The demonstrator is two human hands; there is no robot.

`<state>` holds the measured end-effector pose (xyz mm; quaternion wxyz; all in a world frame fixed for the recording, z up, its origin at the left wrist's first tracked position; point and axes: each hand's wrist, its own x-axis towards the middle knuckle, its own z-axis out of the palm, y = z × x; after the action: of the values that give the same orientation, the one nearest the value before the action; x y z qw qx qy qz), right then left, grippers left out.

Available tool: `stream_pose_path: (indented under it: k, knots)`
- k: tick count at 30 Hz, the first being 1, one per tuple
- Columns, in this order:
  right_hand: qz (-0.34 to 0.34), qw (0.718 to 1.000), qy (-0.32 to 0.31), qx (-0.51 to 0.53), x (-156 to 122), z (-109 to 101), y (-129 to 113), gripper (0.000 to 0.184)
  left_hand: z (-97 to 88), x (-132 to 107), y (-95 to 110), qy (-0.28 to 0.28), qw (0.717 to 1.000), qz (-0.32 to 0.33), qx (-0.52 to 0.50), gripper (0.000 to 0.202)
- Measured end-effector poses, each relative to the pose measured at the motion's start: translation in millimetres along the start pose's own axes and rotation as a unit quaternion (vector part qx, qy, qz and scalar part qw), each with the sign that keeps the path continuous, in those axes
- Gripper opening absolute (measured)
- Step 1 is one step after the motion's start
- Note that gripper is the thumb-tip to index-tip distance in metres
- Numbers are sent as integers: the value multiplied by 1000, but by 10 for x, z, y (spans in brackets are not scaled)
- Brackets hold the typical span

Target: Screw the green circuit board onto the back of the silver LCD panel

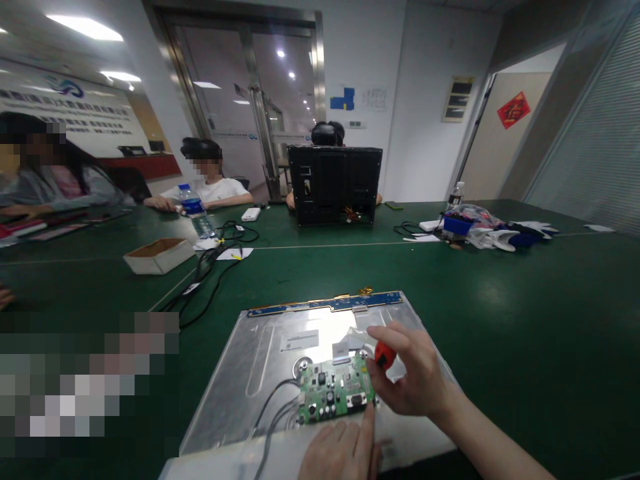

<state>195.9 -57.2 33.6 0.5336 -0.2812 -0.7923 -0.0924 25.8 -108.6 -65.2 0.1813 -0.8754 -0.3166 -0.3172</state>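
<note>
A silver metal display panel (pixel 260 373) lies back-up on the green table, with a blue strip board (pixel 325 305) along its far edge. A green circuit board (pixel 335 393) sits on the panel near me, with grey cables (pixel 273 407) running off to the left. My right hand (pixel 415 377) is closed round a screwdriver with a red handle (pixel 385 355), held upright at the board's right corner. My left hand (pixel 343 453) lies flat on the panel just below the board, fingers stretched out, one fingertip touching the board's near edge.
A black monitor housing (pixel 335 185) stands at the table's far side with a person behind it. Two more people sit at the far left. A cardboard box (pixel 159 255), water bottle (pixel 196 212), black cables (pixel 213 267) and a pile of gloves and bags (pixel 485 230) lie around.
</note>
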Motion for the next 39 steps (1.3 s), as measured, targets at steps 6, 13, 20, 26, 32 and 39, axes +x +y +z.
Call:
stream_pose_path:
  k: [6,13,20,26,32,39]
  knots:
    - [1,1000,-4,-6,1,5,7,29,35,-29,-13,-9,1000,3,-2,38]
    - [2,1000,-8,-3,3,1,16,25,40,-23,-22,-6,1000,1,-7,41]
    - [3,1000,-12,0,-8,5,15,25,31,-28,-18,-7,1000,-1,-4,41]
    - [2,1000,-17,-5,-1,-7,7,23,36,-33,-10,4,1000,3,-9,39]
    - [-1,999,-37,16,19,-41,6,35,41,-20,-9,14,1000,-1,-7,38]
    - [0,999,-28,32,17,-50,4,49,70,-85,-20,-16,1000,8,-5,37]
